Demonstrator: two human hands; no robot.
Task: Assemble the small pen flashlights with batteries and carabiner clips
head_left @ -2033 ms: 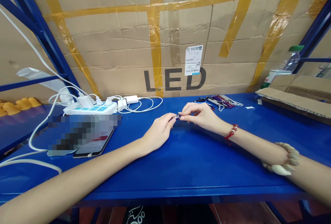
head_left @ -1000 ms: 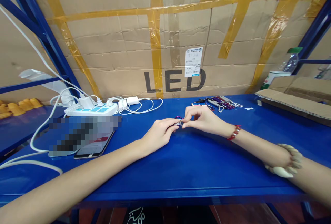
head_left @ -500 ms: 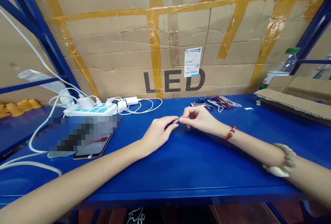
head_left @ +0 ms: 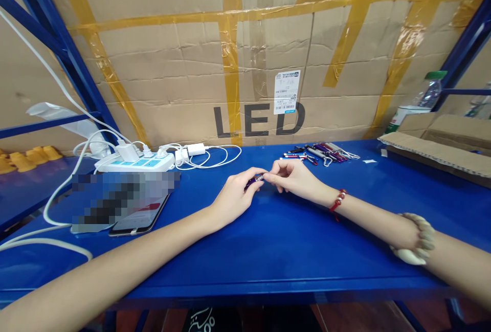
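Note:
Near the middle of the blue table (head_left: 245,250), my left hand (head_left: 235,194) is closed on a small dark purple cylinder (head_left: 253,182) with a silvery end that points right. My right hand (head_left: 293,177) is pinched, its thumb and forefinger at the silvery end; whether something tiny sits between these fingertips is hidden. Just behind my right hand lies a pile of pen-like metal pieces (head_left: 333,152) in purple, red, silver and black, some with wire loops. A few thin pieces (head_left: 293,156) in blue, white and red lie at the pile's left side.
At the left are a white power strip (head_left: 134,162) with plugs and cables, and a phone (head_left: 141,217) partly blurred out. An open cardboard box (head_left: 433,153) and a green-capped bottle (head_left: 429,89) stand at the right. A large taped carton (head_left: 172,76) forms the back.
My right hand has shifted very slightly left and down, staying at the cylinder's end. The cylinder has moved slightly left within my left hand's grip.

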